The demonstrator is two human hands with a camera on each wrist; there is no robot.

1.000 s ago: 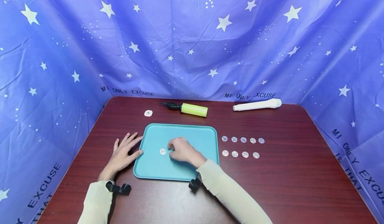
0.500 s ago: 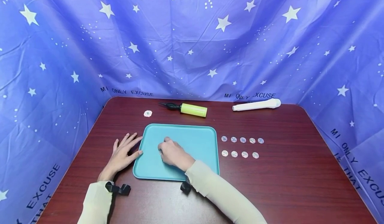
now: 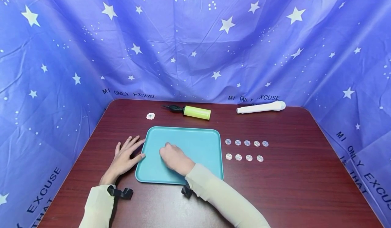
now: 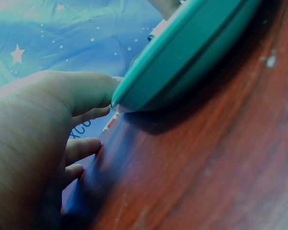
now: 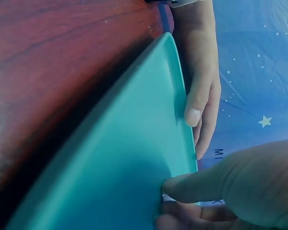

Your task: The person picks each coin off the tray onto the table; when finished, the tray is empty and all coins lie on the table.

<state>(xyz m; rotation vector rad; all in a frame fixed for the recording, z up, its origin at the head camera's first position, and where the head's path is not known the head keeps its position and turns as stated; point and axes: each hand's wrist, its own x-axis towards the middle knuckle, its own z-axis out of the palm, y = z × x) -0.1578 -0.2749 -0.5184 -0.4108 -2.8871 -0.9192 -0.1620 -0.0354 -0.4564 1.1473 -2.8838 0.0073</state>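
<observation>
A flat turquoise tray [image 3: 198,143] lies on the dark red table. My right hand [image 3: 175,158] is over its left half and pinches a small round silvery disc [image 5: 168,197] between thumb and fingers. Only a sliver of that disc shows in the right wrist view, and in the head view the hand hides it. My left hand [image 3: 122,158] rests at the tray's left edge, fingers spread and thumb against the rim. In the left wrist view, the index finger [image 4: 93,91] of that hand reaches the turquoise rim [image 4: 149,76].
Right of the tray lie two rows of similar discs, a back row [image 3: 247,143] and a front row [image 3: 238,157]. Behind it are a scalloped white piece [image 3: 150,116], a yellow-green hand pump [image 3: 197,112] with a black nozzle, and a white wand-like object [image 3: 259,108]. A starry blue curtain [image 3: 195,34] encloses the table.
My right hand has moved left onto the disc lying on the tray and closed its fingers on it, covering it from the head view. The left hand stays at the tray's edge.
</observation>
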